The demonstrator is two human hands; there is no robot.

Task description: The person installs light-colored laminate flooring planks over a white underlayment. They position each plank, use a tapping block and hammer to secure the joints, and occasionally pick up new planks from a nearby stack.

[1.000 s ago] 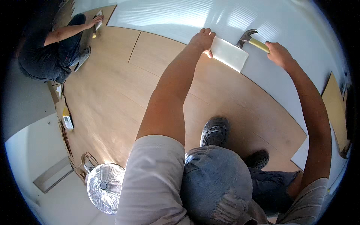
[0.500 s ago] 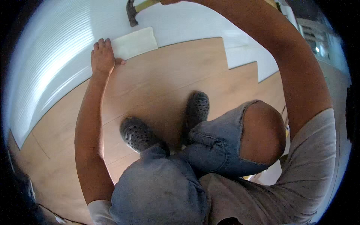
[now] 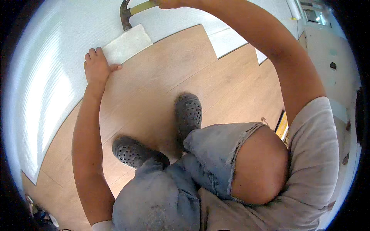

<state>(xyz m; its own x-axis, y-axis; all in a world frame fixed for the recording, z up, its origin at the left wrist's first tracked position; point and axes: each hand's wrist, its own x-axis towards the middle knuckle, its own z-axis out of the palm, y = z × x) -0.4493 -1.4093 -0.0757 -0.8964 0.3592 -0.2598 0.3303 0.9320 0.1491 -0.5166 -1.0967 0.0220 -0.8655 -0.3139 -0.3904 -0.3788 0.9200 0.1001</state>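
My left hand [image 3: 96,67] grips the left end of a flat white rectangular block [image 3: 129,43], thumb along its near side. The block lies along the edge of the wood-look planks [image 3: 162,65], beside white ribbed underlay [image 3: 58,57]. At the top, partly cut off by the frame, my right hand [image 3: 169,4] is closed on the yellow handle of a claw hammer [image 3: 125,15]. The hammer's head is at the block's far edge; whether it touches is hard to tell.
My grey perforated clogs [image 3: 188,109] stand on the planks. The plank edge steps down toward the right. A pale board or wall [image 3: 327,77] with holes runs along the right, with a yellow object [image 3: 282,127] near my knee. Dark items [image 3: 38,210] are at the lower left.
The view has swung round, taking the co-worker and fan out of sight. My left hand still holds the block and my right the hammer, whose head stays near the block's far edge.
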